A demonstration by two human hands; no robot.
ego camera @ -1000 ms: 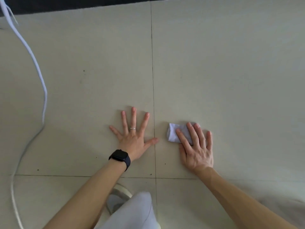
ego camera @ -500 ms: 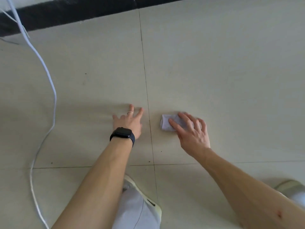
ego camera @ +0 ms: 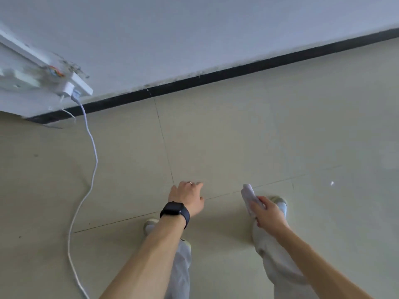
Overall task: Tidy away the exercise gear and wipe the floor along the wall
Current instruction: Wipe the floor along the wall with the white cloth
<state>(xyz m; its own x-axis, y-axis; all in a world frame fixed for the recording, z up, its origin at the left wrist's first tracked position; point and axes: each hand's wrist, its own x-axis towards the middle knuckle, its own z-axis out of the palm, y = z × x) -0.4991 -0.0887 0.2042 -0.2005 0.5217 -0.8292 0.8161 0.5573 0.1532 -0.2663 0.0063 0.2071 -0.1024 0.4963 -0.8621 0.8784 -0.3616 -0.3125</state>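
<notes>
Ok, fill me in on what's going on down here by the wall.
A person is on their feet on the tiled floor, facing the wall. Their right hand grips a folded white cloth, apparently held above the tiles, not wiping. The left hand, with a black smartwatch, holds nothing, fingers loosely curled. A white cable trails from a charger on the wall across the floor at left.

Soft, even, moderately bright light leaves only faint shadows on the beige tiled floor (ego camera: 216, 137) under both arms, and the whole view is slightly blurred.
</notes>
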